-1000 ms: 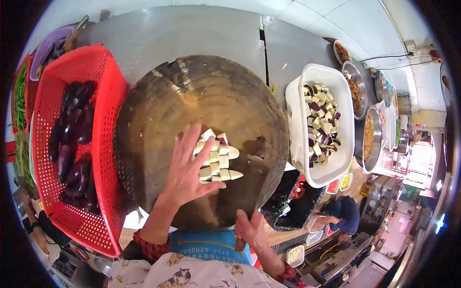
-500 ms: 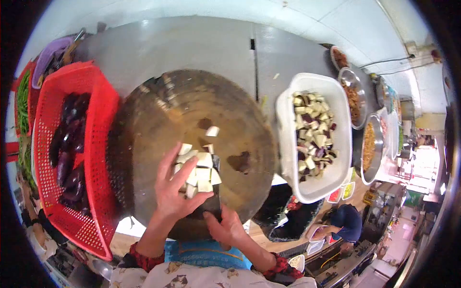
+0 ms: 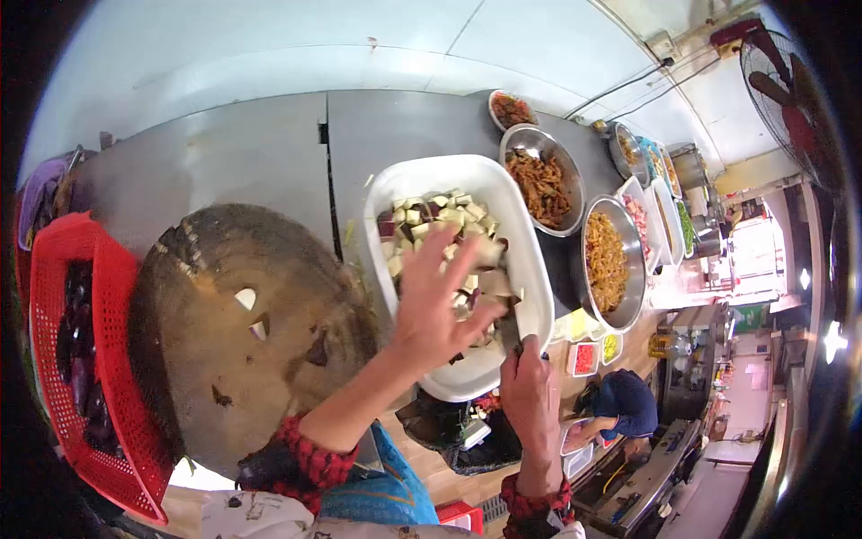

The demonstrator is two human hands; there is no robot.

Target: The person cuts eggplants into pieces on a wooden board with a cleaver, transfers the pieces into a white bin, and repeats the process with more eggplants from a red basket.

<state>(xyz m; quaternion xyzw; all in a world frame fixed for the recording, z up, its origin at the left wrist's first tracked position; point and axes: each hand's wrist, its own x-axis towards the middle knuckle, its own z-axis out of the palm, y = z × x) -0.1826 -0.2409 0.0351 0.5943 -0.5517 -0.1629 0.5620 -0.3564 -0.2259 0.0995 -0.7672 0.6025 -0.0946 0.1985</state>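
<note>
Left hand (image 3: 433,310) was open, back toward the camera, fingers (image 3: 460,259) spread and pointing up and right. Left forearm (image 3: 359,395) bare, slanting up from lower left; red checked cuff (image 3: 301,458) at its near end. Right hand (image 3: 530,386) closed in a grip, knuckles up, just below and right of the left, apart from it. Right forearm (image 3: 537,454) near vertical.

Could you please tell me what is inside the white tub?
The white tub holds cut eggplant pieces, pale with purple skin. The left hand, fingers spread, covers the middle of the pile, and the right hand holds a knife at the near rim. Its bottom is hidden.
</note>
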